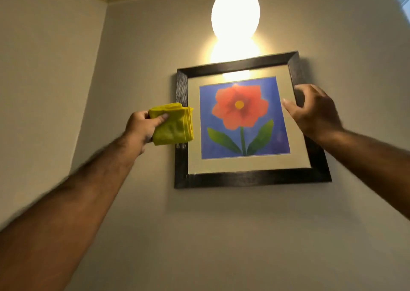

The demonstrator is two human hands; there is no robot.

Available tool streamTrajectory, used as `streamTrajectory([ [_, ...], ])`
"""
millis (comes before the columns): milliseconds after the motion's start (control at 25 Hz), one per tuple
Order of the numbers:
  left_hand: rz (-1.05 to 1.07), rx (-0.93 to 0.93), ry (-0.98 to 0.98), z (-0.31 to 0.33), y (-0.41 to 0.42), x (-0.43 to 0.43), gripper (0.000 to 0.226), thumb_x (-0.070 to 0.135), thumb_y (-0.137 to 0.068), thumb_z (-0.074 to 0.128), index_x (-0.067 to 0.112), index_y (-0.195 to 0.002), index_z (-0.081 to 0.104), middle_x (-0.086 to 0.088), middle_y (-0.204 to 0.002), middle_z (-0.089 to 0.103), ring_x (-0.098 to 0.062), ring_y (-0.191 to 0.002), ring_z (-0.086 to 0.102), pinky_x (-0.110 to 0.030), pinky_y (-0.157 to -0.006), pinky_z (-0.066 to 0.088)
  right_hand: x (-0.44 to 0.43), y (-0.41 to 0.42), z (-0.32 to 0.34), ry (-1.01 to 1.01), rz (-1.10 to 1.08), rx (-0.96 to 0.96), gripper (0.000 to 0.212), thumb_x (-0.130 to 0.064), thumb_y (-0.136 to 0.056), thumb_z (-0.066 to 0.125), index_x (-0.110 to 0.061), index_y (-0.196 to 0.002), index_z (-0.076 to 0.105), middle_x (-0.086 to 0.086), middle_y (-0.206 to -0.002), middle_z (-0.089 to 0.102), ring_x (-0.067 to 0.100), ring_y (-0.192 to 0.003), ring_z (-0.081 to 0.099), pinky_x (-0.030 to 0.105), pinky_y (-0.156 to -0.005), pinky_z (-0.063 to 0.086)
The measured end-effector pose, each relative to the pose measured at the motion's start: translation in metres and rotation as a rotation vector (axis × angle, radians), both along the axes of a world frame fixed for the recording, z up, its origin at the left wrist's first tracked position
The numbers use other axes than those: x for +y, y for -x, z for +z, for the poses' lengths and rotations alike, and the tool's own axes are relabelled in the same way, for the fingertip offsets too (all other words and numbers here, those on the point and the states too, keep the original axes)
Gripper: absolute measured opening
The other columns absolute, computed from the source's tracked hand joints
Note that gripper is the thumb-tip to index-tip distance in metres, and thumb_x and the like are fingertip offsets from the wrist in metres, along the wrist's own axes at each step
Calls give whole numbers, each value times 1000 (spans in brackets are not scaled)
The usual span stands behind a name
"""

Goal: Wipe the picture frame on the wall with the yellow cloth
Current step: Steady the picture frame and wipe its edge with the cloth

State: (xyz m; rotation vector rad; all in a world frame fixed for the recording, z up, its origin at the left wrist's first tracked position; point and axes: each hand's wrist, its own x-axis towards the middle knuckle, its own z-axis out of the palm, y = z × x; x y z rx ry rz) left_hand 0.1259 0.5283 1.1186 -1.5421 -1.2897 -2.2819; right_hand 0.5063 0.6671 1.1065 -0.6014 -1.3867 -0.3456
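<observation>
Gripping yellow cloth w/ left hand, folds twd picture frame.

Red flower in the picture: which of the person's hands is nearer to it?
Right. The right hand grips the picture frame at its right side, thumb beside the red flower; the left hand holds the yellow cloth at its left side.

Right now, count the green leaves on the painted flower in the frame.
2. The left leaf spreads left of the green stem; the right leaf spreads right. None seems hidden.
</observation>
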Motion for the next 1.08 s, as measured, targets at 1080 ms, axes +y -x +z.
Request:
streamTrajectory([
  [1080, 960, 819, -12, -180, -13, 92, 91, 75, -95, 19, 13, -161, 14, -6, -171, 12, -21, -158, 12, -42, -126, 20, 115, 6, -39, -44, -310, -174, 115, -89, -82, 6, -7, -163, 6, 7, -174, -4, 18, -161, -3, 37, -130, 4],
])
